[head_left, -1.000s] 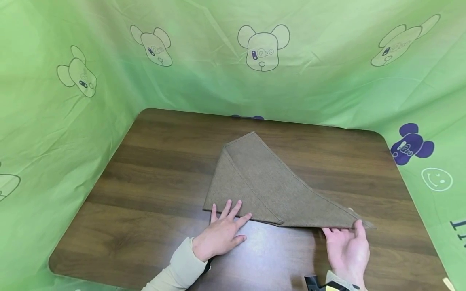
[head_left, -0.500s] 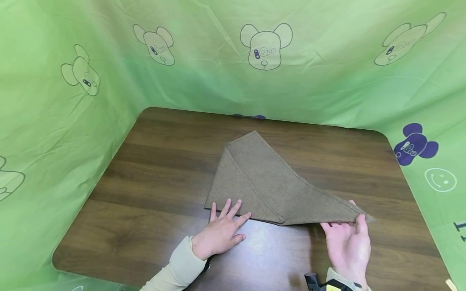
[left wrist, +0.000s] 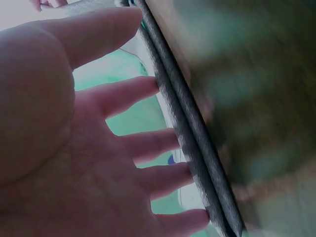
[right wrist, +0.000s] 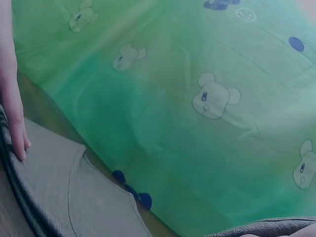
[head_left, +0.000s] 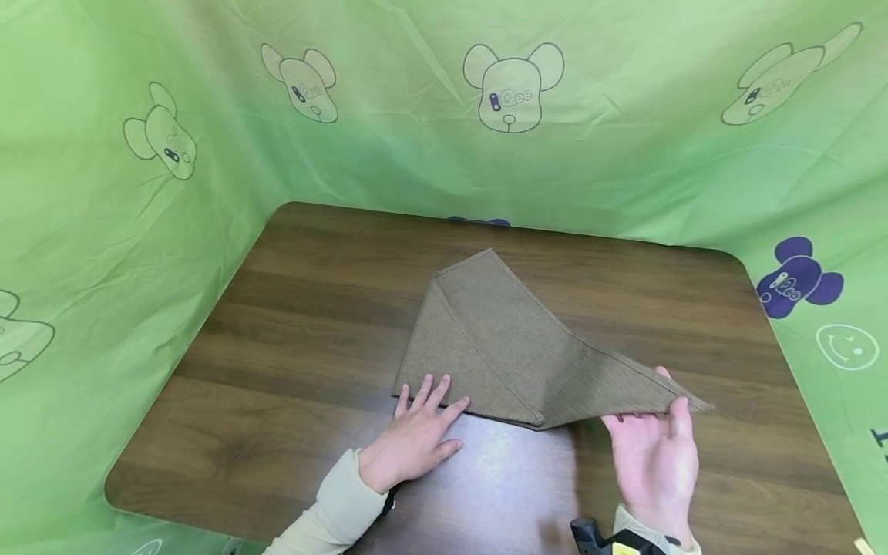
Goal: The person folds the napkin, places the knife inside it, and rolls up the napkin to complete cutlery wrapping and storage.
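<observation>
A folded brown-grey cloth point(head_left: 499, 339) lies on the wooden table, its right end raised a little. The left hand point(head_left: 409, 443) rests with spread, straight fingers on the cloth's near left edge; in the left wrist view the fingertips of that hand point(left wrist: 98, 143) reach over the layered cloth edge point(left wrist: 182, 118). The right hand point(head_left: 655, 459), palm up, pinches the cloth's pointed right corner between thumb and fingers, some of which are hidden beneath it. In the right wrist view the cloth point(right wrist: 44, 168) shows at lower left under the other hand's fingers point(right wrist: 15, 118).
The brown wooden table point(head_left: 243, 347) has rounded corners. Green fabric point(head_left: 388, 116) printed with bear heads hangs behind it and along both sides. A black device with a yellow label point(head_left: 624, 549) is at the right wrist.
The right hand has raised the cloth's right corner and moved it slightly away from the body, and a bend has formed in the cloth. The left hand has stayed nearly in place.
</observation>
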Available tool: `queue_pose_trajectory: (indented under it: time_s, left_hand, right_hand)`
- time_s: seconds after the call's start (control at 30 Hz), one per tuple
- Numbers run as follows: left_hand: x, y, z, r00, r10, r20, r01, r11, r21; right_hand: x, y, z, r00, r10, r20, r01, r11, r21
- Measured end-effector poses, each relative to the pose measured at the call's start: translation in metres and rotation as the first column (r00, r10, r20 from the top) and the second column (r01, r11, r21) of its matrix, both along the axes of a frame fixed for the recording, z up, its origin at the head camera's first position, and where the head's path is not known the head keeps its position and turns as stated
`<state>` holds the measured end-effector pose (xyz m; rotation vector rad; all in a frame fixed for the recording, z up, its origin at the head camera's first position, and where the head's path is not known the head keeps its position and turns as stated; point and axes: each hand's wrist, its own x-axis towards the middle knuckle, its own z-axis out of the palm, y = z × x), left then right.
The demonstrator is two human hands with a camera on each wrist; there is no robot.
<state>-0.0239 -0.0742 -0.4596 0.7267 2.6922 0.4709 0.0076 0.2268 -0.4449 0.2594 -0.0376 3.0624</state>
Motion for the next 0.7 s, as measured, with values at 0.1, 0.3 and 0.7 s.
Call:
queue_pose_trajectory:
  time_s: [0.1,0.3,0.7]
  left_hand:
    - [0.0,-0.004,0.0,1.0,0.011,-0.008,-0.01,1.0,0.007]
    - [0.001,-0.011,0.001,0.998,0.043,-0.053,-0.042,0.999,0.028]
    - [-0.003,-0.019,-0.005,0.997,0.025,-0.067,-0.02,0.997,0.08]
  right_hand:
    - [-0.002,-0.005,0.003,1.0,0.004,-0.023,-0.004,1.0,-0.004]
    - [-0.007,-0.018,0.009,0.998,0.02,-0.058,-0.019,1.0,0.024]
    - [-0.014,-0.045,0.018,1.0,-0.004,-0.023,0.009,0.975,0.224]
